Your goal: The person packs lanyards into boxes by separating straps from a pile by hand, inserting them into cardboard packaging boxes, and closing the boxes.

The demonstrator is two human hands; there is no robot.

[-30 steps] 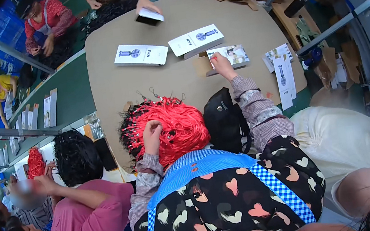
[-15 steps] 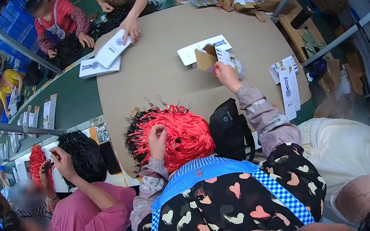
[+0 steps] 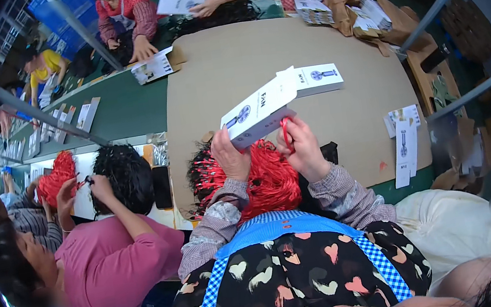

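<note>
A white carton (image 3: 261, 107) with a fan picture is held tilted above the table in front of me. My left hand (image 3: 232, 157) grips its lower left end. By the right end, where a flap stands out, my right hand (image 3: 306, 147) pinches a narrow red strap loop (image 3: 287, 135); whether those fingers also touch the carton I cannot tell. Under both hands lies a heap of red lanyards (image 3: 272, 184) with black ones along its left side. Just beyond the held carton, a second white carton (image 3: 318, 78) lies on the cardboard-covered table (image 3: 212, 51).
An open carton (image 3: 153, 69) lies at the green belt's edge, near a co-worker's hand. Flat printed cartons (image 3: 404, 147) are at the right edge. A black lanyard heap (image 3: 121, 177) and a phone (image 3: 162, 187) sit left, beside a pink-sleeved co-worker. Paper bags (image 3: 364, 17) stand far right.
My right hand has brought the carton from the table toward me, and my left hand has taken hold of it. Across the table, a co-worker has lifted a white carton away. The view has shifted.
</note>
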